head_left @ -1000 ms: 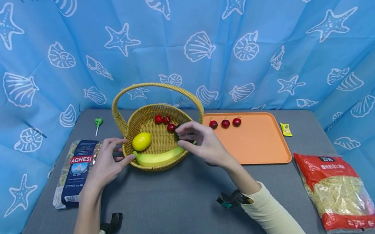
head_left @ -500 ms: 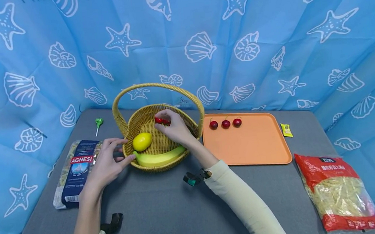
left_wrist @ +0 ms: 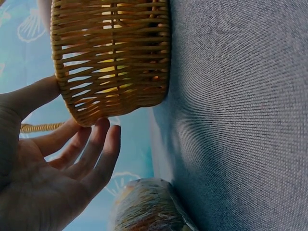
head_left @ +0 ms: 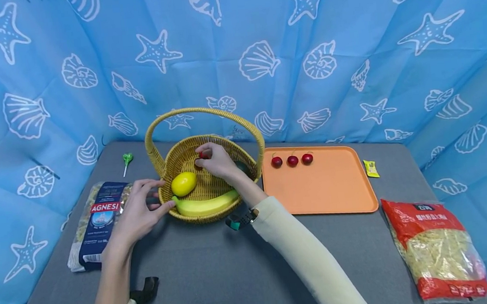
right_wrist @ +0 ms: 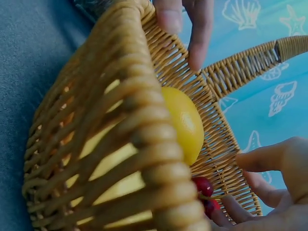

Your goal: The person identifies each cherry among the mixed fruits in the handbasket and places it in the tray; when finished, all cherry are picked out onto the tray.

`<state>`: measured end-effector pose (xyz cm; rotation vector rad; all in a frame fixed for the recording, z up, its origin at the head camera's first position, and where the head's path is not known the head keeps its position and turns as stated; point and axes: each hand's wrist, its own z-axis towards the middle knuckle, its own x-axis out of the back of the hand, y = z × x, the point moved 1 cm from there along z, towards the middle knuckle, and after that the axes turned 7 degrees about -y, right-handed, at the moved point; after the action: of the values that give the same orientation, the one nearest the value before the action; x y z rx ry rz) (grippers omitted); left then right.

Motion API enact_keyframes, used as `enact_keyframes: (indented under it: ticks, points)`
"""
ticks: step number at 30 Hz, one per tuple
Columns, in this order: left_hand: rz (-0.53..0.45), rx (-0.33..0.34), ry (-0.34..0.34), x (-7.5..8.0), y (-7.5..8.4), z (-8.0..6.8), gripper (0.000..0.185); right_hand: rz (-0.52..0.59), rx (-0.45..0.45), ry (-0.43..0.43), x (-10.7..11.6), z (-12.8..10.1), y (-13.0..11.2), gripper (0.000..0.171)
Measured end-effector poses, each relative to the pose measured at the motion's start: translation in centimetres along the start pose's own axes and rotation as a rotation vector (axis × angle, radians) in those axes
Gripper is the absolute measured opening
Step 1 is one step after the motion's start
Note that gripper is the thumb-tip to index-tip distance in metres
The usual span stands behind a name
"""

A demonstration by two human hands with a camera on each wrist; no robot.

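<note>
A wicker basket (head_left: 203,219) with a tall handle holds a lemon (head_left: 184,183), a banana (head_left: 208,205), red cherries (right_wrist: 202,186) and a dark green rounded thing (head_left: 242,167), half hidden by the right forearm. The left hand (head_left: 139,214) touches the basket's left rim with thumb and forefinger; its other fingers are loosely extended beside the wicker in the left wrist view. Inside the basket, the right hand (head_left: 218,163) is at the cherries behind the lemon. In the right wrist view its thumb stands apart from the fingers, which touch near a cherry stem.
An orange tray (head_left: 320,188) with cherries (head_left: 292,160) along its back edge lies right of the basket. A blue pasta bag (head_left: 102,222) and green lollipop (head_left: 127,158) lie left. Far right are a yellow-wrapped sweet (head_left: 371,169) and a red pasta bag (head_left: 439,250).
The right hand has moved from the dark green thing at the basket's right side leftward to the cherries. Those cherries have shifted slightly left. The left hand has stayed at the rim.
</note>
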<state>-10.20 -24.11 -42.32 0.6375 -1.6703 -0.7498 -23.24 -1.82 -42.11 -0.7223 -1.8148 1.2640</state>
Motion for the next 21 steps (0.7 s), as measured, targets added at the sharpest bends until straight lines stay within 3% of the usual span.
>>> enact_keyframes:
  ticks: [7, 14, 21]
  points:
    - [0.008, 0.007, 0.0, 0.0, 0.1, 0.0, 0.064, 0.01, -0.03, -0.112, -0.1, 0.9, -0.1, 0.039]
    - [0.014, 0.011, -0.001, 0.1, 0.1, 0.0, 0.064, 0.023, -0.09, -0.16, -0.4, 1.7, -0.5, 0.047]
    - [0.013, 0.005, -0.001, 0.0, 0.1, -0.1, 0.064, -0.045, -0.107, -0.22, -0.9, 1.9, -0.7, 0.055]
